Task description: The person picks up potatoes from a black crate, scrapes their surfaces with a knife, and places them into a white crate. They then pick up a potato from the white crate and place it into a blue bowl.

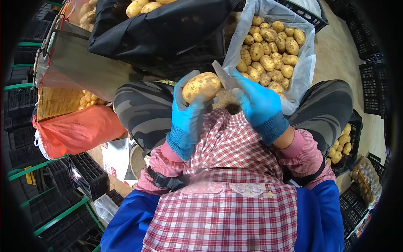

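My left hand, in a blue glove with grey palm and fingers, is closed round a large yellow potato with brown soil patches. Facing it, my right hand wears a matching glove and grips a knife. The flat grey blade points up and left, its edge close beside the potato's right end. The knife's handle is hidden in the glove. Both hands are raised above my lap, over a red and white checked apron.
Beyond my right hand stands a crate lined with pale plastic, full of potatoes. A black cloth-covered crate with potatoes is ahead left. An orange-red sack lies left; another potato crate sits by my right knee.
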A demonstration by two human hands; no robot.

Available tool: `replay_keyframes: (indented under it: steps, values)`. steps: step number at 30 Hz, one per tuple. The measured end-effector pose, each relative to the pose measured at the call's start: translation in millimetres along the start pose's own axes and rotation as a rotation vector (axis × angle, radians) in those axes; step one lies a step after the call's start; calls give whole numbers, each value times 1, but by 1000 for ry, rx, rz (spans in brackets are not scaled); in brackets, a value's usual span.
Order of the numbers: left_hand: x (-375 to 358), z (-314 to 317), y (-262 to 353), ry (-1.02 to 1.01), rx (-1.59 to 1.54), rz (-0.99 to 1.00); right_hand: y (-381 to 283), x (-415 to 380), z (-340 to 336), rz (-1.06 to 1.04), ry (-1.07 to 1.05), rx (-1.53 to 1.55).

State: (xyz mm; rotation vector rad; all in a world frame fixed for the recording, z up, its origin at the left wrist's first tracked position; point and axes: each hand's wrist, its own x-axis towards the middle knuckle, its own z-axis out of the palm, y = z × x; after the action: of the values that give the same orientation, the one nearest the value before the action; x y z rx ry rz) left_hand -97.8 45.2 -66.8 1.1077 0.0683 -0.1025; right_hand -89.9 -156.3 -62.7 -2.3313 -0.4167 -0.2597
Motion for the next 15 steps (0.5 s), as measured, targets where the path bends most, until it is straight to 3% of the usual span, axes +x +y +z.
replay_keyframes:
  steps: [4,7,8,12,15]
  values:
    - [-2,7,6,-33,-144,-31,1,-1,3,-33,21,-39]
    - [0,3,5,-6,286,104,5,-1,3,-22,-18,-52]
    - [1,-3,-1,-45,493,247,2,-2,0,-20,-52,-51]
    - [2,2,-1,-3,533,271,1,-3,7,-84,-47,-67]
    - [3,-6,-2,1,589,223,-21,-12,7,-144,-193,-257]
